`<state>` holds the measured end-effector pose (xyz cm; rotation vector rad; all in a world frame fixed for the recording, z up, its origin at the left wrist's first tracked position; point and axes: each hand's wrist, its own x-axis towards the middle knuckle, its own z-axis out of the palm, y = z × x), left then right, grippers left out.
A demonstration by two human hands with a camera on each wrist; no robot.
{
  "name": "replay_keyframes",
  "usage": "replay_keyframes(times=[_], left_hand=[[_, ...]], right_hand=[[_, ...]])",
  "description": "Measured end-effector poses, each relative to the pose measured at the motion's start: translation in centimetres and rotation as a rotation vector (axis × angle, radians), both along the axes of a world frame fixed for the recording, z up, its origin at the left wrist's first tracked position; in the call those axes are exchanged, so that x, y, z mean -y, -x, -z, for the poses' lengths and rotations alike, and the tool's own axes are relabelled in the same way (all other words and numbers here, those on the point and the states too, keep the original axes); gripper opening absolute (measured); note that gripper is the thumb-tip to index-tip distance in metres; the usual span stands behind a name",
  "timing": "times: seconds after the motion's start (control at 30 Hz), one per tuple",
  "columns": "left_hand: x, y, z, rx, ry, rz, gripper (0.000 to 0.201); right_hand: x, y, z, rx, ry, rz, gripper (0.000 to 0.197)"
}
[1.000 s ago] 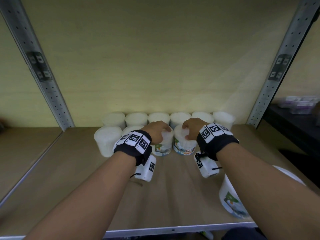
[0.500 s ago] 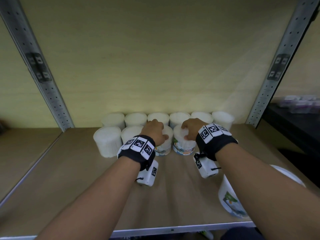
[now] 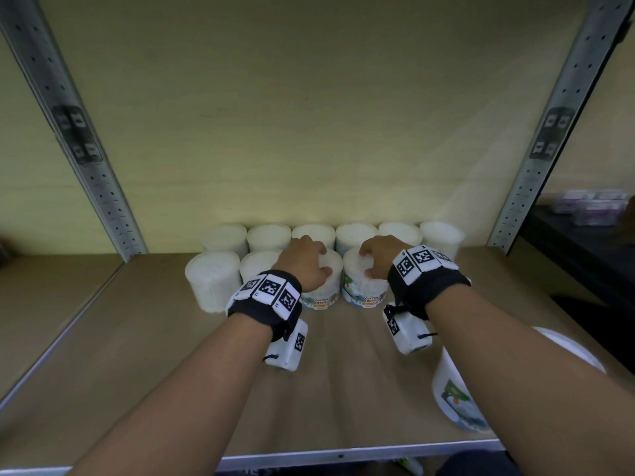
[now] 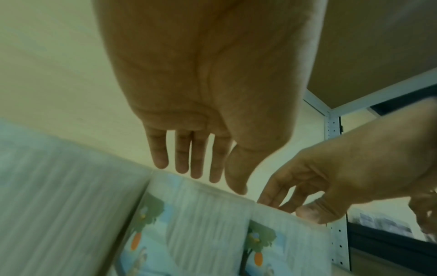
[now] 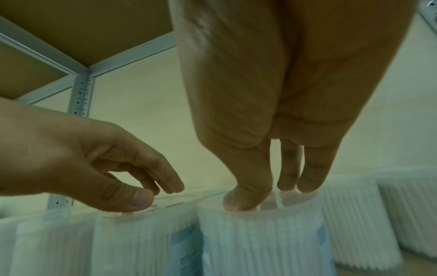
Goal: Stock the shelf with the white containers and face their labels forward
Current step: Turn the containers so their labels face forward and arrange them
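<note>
Two rows of white containers stand at the back of the shelf (image 3: pixel 137 355). In the front row two show "Cotton Buds" labels facing me. My left hand (image 3: pixel 321 261) grips the top of the left labelled container (image 3: pixel 319 298) from above, thumb at the front rim. My right hand (image 3: pixel 367 262) holds the right labelled container (image 3: pixel 364 298) the same way. The two stand side by side, almost touching. In the left wrist view the tree-and-carrot labels (image 4: pixel 196 224) face the camera. In the right wrist view my right fingertips (image 5: pixel 238 201) press on the translucent lid.
A further labelled container (image 3: pixel 453 403) sits tilted under my right forearm near the shelf's front edge (image 3: pixel 343 455). Two unlabelled-looking containers (image 3: pixel 213 280) stand left of my hands. Grey perforated uprights (image 3: pixel 86 149) frame the bay. A dark counter is at far right.
My left hand and its container have shifted slightly right and back, closing up beside the right container. My right hand has hardly moved.
</note>
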<state>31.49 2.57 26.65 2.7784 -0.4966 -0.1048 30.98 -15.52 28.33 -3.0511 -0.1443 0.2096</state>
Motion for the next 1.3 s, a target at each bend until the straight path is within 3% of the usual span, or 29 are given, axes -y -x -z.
replay_keyframes(times=[0.6, 0.73, 1.3], left_hand=[[-0.3, -0.1, 0.2, -0.013, 0.07, -0.01, 0.048], [-0.5, 0.8, 0.0, -0.02, 0.068, -0.009, 0.048], [-2.7, 11.1, -1.0, -0.021, 0.022, 0.067, 0.044]], right_hand=[[-0.4, 0.8, -0.5, -0.015, 0.014, 0.017, 0.058], [-0.8, 1.9, -0.9, -0.028, 0.042, 0.014, 0.049], [-2.6, 12.3, -1.6, -0.068, 0.098, -0.023, 0.058]])
